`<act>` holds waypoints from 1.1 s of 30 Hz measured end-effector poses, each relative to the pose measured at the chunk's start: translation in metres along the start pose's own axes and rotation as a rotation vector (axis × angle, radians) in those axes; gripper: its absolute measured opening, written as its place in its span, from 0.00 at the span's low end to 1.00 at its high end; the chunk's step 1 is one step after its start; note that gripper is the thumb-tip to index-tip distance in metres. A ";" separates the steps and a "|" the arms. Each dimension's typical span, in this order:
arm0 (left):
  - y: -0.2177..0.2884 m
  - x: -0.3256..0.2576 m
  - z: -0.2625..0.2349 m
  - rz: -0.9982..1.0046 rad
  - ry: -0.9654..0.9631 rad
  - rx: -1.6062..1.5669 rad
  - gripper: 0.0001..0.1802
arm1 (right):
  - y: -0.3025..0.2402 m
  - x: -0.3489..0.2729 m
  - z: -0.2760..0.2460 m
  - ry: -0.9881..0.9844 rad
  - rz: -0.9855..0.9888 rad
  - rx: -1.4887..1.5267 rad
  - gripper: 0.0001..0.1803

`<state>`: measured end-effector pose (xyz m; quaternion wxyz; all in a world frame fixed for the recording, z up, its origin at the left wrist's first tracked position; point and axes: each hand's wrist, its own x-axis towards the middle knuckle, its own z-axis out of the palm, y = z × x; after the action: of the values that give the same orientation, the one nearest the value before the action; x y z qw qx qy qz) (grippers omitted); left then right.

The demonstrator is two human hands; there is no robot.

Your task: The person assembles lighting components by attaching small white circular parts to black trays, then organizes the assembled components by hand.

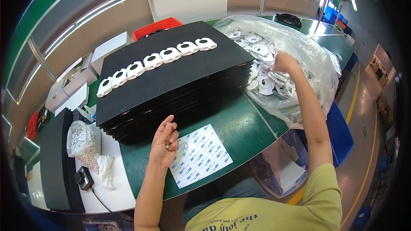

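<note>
My left hand (pixel 164 143) is half curled, palm up, above the near edge of the table, with small pale pellets between its fingers. Below and beside it lies a white sheet printed in blue (pixel 201 156). My right hand (pixel 286 63) reaches over a clear plastic bag (pixel 314 90) full of white plastic ring-shaped parts (pixel 265 84). Its fingers are closed; whatever they may hold is hidden. Between the hands stands a tall stack of black foam boards (pixel 171 83). On its top, several white ring-shaped parts (pixel 153 61) lie in a slanting row.
At the left, an open bag of small white pellets (pixel 84 143) stands beside a black device with a cord (pixel 84 178). More black boards (pixel 58 162) lie further left. White boxes (pixel 79 77) and a red bin (pixel 156 28) are behind; a blue bin (pixel 342 132) sits low at right.
</note>
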<state>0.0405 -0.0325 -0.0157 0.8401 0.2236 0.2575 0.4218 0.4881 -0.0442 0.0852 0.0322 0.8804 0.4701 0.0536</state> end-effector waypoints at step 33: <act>0.027 0.008 -0.063 0.042 -0.011 -0.014 0.10 | -0.248 -0.206 0.081 -0.231 -0.517 1.547 0.06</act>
<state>-0.0106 -0.0011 -0.0496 0.8339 0.2256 0.2451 0.4399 0.1798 -0.0780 -0.0344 -0.5239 0.5177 0.5557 -0.3856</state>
